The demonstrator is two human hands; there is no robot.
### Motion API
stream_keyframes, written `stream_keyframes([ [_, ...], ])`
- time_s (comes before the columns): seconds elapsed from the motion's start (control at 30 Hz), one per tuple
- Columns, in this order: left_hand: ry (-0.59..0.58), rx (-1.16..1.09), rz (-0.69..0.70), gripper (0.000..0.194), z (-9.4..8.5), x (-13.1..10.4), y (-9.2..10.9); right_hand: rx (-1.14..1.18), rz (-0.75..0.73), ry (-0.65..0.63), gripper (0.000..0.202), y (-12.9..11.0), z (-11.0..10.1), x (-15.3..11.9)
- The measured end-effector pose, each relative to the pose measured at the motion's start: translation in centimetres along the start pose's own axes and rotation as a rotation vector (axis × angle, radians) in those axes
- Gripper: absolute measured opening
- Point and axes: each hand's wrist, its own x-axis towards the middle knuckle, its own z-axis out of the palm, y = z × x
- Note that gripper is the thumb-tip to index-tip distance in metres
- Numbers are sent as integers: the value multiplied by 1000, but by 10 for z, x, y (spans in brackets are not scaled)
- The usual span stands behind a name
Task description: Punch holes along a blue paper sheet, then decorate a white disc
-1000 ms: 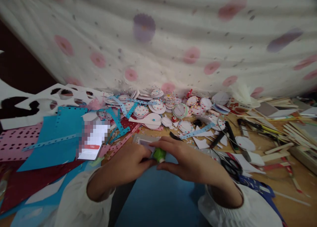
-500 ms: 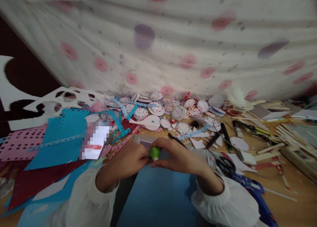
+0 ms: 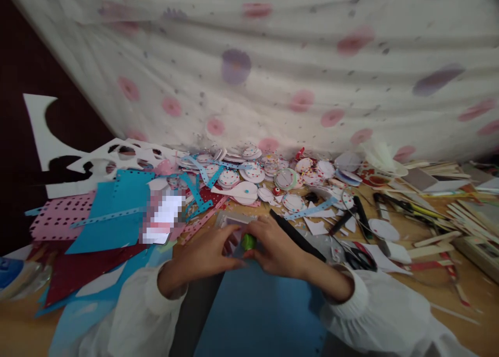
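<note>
A small bright green object (image 3: 248, 241) sits between the fingers of my right hand (image 3: 278, 248), which is closed on it. Just left of it, my left hand (image 3: 206, 254) has its thumb and fingers apart, curved toward the green object, with nothing visible held. Below both hands lies a blue sheet (image 3: 257, 310) on a dark surface. Behind my hands is a greyish flat piece (image 3: 232, 220), partly covered by them.
A lit phone (image 3: 166, 216) lies on the left beside blue paper (image 3: 109, 206). Decorated white discs (image 3: 249, 190) are piled behind. Scissors (image 3: 360, 258), a black-handled tool (image 3: 298, 235), wooden sticks (image 3: 432, 242) and a blue-capped bottle (image 3: 21, 276) lie around.
My left hand has come away from the green object and its fingers have spread. My right hand still holds the object. The whole view has shifted slightly.
</note>
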Motion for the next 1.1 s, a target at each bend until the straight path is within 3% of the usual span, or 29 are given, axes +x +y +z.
stream_keyframes([
  [0.07, 2, -23, 54, 75, -2, -1, 3, 18, -21, 0, 24, 0, 1, 0],
  [0.1, -4, -28, 85, 75, -2, 0, 5, 16, -21, 4, 25, -1, 2, 0],
  [0.23, 16, -27, 149, 54, 2, 6, 13, -23, 31, -1, 25, -3, 3, 0],
  [0.4, 54, 25, 190, 47, 9, 7, 16, -79, 51, -1, 17, 2, 10, -1],
  [0.63, 67, -76, 73, 45, 9, 6, 14, 21, 33, 14, 26, 9, 18, 0],
  [0.8, 72, -287, -61, 71, 11, 4, 3, 73, 57, 40, 23, 9, 5, 2],
  [0.97, 121, -307, -144, 36, 16, -3, -5, 58, 67, 6, 24, 12, -4, -4],
  [1.1, 204, -270, -166, 33, 16, -8, -5, 50, 54, 13, 28, 14, -4, -9],
])
